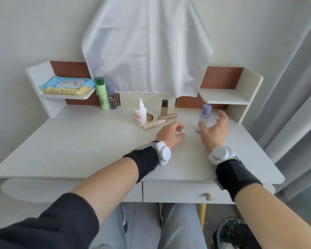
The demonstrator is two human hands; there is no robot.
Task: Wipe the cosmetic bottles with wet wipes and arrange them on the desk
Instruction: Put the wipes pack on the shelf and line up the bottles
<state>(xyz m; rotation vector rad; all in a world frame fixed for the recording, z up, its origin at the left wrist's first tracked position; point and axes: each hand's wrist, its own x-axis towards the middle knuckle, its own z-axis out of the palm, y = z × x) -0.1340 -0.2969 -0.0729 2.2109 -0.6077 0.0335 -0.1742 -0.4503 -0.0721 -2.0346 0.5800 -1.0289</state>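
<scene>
We are logging the task as barely starting: right of the white spray bottle (pixel 140 113), our right hand (pixel 214 127) is spreading open beside the purple-capped clear bottle (pixel 203 118), our left hand (pixel 170 133) is curling loosely, empty, the wipes pack (pixel 66 86) lying far left, no wipe drawn.

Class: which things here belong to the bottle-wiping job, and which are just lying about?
Job: blue-and-yellow wet wipes pack; green bottle; dark purple-capped bottle; white spray bottle; black-capped beige bottle; clear purple-capped bottle.
Lying about: white hanging cloth; grey curtain; dark waste bin.
</scene>
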